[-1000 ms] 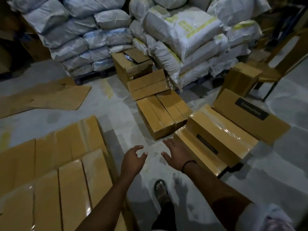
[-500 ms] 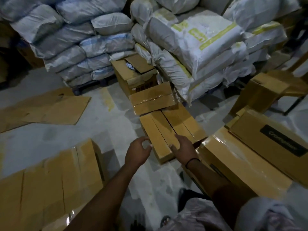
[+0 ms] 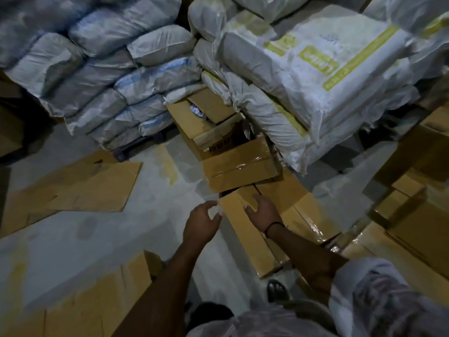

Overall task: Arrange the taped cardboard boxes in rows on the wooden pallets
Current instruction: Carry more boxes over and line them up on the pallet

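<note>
Head view dim, blurred: left hand (image 3: 201, 223), right hand (image 3: 263, 211) at taped box (image 3: 245, 237).

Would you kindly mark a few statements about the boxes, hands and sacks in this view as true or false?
1. The right hand rests flat on top of the long taped box on the floor. True.
2. The left hand is at that box's far left corner. True.
3. The long taped box has been lifted clear of the floor. False: it lies on the floor.
4. Stacked white sacks stand behind the boxes. True.
5. The flattened cardboard sheets lie to the right of the hands. False: they lie on the floor to the left.
6. The open box by the sacks is taped shut. False: its flaps are open.
</note>
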Demonstrator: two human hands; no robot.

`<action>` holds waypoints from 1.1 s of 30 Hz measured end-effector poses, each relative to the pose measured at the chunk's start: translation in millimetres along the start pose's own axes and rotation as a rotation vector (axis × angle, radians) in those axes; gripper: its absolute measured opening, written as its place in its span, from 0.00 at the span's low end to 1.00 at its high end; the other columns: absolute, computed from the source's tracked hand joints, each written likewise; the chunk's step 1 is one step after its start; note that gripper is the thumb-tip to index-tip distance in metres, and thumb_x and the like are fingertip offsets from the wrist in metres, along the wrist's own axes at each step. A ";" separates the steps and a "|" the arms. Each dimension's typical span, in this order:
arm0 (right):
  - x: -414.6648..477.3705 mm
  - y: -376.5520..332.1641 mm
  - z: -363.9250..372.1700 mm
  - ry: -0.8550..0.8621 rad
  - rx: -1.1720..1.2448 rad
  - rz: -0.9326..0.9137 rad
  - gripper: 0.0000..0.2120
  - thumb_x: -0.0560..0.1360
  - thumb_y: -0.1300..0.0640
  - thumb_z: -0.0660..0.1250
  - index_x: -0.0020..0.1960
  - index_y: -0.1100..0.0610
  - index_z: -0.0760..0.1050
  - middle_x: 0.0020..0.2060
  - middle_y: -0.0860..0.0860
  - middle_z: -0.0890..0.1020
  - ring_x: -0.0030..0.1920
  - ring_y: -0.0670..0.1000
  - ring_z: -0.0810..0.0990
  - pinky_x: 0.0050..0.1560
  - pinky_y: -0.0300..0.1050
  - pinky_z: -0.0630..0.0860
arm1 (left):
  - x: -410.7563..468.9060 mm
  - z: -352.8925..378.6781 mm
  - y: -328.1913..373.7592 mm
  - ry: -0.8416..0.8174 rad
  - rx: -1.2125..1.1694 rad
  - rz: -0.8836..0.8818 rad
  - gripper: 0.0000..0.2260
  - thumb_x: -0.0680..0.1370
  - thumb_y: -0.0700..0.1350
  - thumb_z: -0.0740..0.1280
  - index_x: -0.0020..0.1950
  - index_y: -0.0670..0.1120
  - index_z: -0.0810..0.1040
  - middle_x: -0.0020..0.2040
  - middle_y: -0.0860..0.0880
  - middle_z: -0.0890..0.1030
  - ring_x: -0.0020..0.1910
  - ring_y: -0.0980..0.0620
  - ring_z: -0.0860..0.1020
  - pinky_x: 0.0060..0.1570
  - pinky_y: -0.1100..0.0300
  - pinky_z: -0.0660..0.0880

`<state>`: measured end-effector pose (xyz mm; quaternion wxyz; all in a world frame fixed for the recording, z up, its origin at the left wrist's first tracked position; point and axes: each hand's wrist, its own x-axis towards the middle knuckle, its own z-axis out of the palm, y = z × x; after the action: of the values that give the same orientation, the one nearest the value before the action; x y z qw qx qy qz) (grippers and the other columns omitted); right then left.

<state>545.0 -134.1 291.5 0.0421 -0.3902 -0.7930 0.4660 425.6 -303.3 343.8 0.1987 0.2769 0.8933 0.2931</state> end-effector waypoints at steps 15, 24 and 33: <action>210.5 -87.7 112.0 0.083 0.162 0.174 0.25 0.81 0.52 0.68 0.74 0.59 0.71 0.70 0.55 0.76 0.68 0.57 0.75 0.68 0.53 0.73 | 238.6 -103.6 -114.3 -0.127 -0.064 -0.048 0.18 0.81 0.53 0.70 0.70 0.52 0.78 0.68 0.51 0.79 0.60 0.49 0.80 0.54 0.56 0.76; 281.4 -137.6 190.7 0.367 0.492 0.519 0.22 0.80 0.54 0.70 0.72 0.58 0.74 0.68 0.53 0.77 0.68 0.56 0.75 0.68 0.44 0.69 | 397.7 -182.0 -171.6 -0.382 0.193 0.153 0.19 0.81 0.53 0.70 0.70 0.49 0.78 0.67 0.49 0.80 0.61 0.47 0.81 0.57 0.54 0.77; 377.0 -74.1 229.7 0.652 0.703 0.813 0.24 0.80 0.52 0.69 0.73 0.58 0.70 0.63 0.58 0.78 0.61 0.60 0.78 0.57 0.47 0.73 | 533.8 -85.3 -127.6 -0.583 0.392 0.529 0.18 0.81 0.52 0.69 0.70 0.52 0.78 0.67 0.50 0.80 0.65 0.49 0.78 0.59 0.54 0.77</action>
<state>142.4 -67.7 107.6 0.2268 -0.7456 -0.3269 0.5346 -76.6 -98.5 224.1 0.3043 0.5996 0.7370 0.0683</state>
